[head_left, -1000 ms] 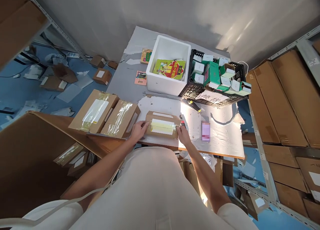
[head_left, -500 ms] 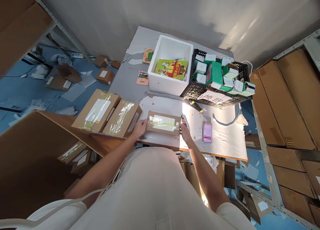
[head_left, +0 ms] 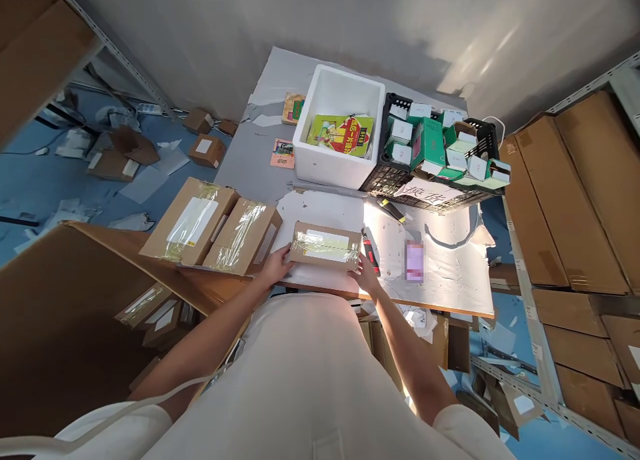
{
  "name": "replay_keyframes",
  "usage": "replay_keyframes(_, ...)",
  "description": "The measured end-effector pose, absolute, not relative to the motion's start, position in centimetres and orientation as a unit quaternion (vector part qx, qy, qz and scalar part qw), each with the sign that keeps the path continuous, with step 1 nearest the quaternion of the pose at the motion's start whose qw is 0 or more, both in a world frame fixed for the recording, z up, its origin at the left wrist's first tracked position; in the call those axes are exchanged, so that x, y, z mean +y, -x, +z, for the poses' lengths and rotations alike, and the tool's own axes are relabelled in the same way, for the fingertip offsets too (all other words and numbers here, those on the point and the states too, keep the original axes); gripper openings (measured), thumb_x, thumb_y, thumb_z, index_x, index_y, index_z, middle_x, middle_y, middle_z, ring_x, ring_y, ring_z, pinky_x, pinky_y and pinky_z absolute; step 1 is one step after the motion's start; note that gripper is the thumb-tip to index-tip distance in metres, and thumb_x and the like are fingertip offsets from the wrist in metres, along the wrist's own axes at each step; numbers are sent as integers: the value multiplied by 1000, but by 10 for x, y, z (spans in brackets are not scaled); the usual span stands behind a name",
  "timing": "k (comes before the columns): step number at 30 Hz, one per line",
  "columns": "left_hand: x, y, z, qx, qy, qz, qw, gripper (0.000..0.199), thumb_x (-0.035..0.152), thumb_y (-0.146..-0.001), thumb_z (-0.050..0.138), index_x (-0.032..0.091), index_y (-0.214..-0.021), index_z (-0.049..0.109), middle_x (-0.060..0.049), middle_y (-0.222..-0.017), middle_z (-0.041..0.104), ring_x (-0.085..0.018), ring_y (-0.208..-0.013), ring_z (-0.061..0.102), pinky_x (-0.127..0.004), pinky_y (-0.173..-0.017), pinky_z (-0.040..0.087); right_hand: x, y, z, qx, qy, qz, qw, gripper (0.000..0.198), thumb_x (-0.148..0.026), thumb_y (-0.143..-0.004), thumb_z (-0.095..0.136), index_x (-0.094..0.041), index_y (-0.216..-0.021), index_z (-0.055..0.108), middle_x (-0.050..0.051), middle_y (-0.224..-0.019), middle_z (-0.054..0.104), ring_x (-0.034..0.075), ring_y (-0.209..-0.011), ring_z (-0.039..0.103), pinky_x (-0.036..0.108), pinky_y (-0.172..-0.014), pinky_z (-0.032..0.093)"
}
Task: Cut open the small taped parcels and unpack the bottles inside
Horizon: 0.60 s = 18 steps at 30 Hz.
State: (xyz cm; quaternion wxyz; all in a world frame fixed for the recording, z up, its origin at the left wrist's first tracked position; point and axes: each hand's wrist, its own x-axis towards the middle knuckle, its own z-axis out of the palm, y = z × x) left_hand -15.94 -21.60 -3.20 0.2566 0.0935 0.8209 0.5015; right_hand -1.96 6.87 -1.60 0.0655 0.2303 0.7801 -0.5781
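Observation:
A small cardboard box (head_left: 326, 245), sealed with clear tape over a white label, lies between my two hands at the table's front edge. My left hand (head_left: 277, 265) grips its left end. My right hand (head_left: 366, 274) closes on its lower right corner; some fingertips are hidden against the box. Just beyond that hand lies a red and black utility knife (head_left: 371, 252) on the white surface. Two larger taped boxes stand to the left: a nearer one (head_left: 243, 237) and an outer one (head_left: 187, 221).
At the back stand a white foam box (head_left: 320, 167) with printed packets and a black crate (head_left: 380, 177) of green cartons. A yellow and black cutter (head_left: 391, 210) and a blurred pink item (head_left: 415, 261) lie on the right. An open carton (head_left: 80, 300) flanks the table at left.
My right hand has moved down along the box's right end. The red and black utility knife, mostly covered by that hand before, now lies fully in sight.

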Motion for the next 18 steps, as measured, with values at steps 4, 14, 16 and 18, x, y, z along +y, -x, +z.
replay_keyframes(4, -207, 159, -33, 810, -126, 501, 278, 51, 38, -68, 63, 18, -116, 62, -7, -113, 68, -26, -105, 62, -39, -95, 47, 60, 29, -14, 759, -230, -606, 68, 58, -17, -68, 61, -23, -124, 50, 9, -118, 61, 22, -102, 60, 39, -85, 52)
replay_keyframes(14, -205, 164, 1, 863, -149, 434, 209, 46, 52, -82, 48, 15, -101, 67, -11, -102, 68, -23, -94, 61, -33, -77, 49, 70, 28, 6, 827, -216, -512, 89, 29, -44, -86, 45, -20, -93, 59, 8, -95, 62, 19, -81, 59, 31, -64, 49)
replay_keyframes(16, -197, 167, 5, 889, -140, 390, 197, 46, 53, -85, 43, 15, -90, 69, -10, -91, 68, -23, -86, 61, -33, -74, 47, 71, 32, 8, 845, -230, -476, 81, 39, -52, -89, 37, -20, -78, 55, 7, -80, 60, 19, -72, 56, 30, -59, 45)
replay_keyframes(18, -188, 171, 4, 902, -131, 364, 194, 48, 53, -86, 39, 16, -79, 69, -10, -81, 67, -23, -78, 60, -34, -71, 45, 70, 39, 7, 849, -244, -461, 82, 47, -56, -91, 29, -21, -66, 48, 6, -68, 56, 19, -63, 53, 30, -55, 41)
